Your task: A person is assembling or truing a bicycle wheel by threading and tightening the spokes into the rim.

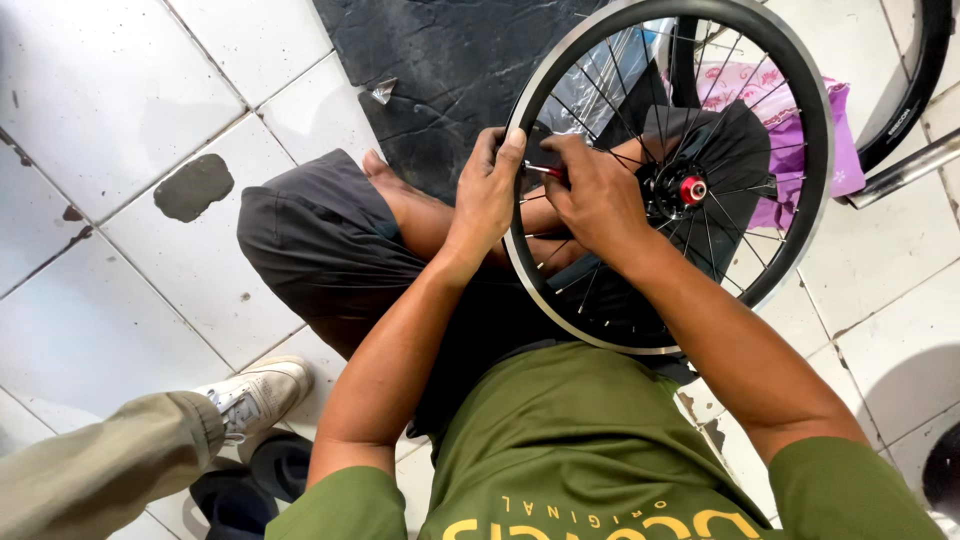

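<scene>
A small bicycle wheel with a black rim (pixel 820 150), thin spokes and a red hub cap (pixel 692 189) stands on my lap. My left hand (pixel 487 192) grips the rim at its left side. Inside the rim, my right hand (pixel 596 190) pinches a small tool with a red handle (pixel 548 172) against a spoke near the rim. Both hands meet at the wheel's left edge. My legs in dark grey shorts lie under the wheel.
A black rubber mat (pixel 450 60) lies on the white tiled floor ahead. A pink cloth (pixel 800 130) sits behind the wheel. Another tyre (pixel 915 90) and a metal tube (pixel 905 170) are at the right. Another person's leg and white shoe (pixel 255 395) stand at the lower left.
</scene>
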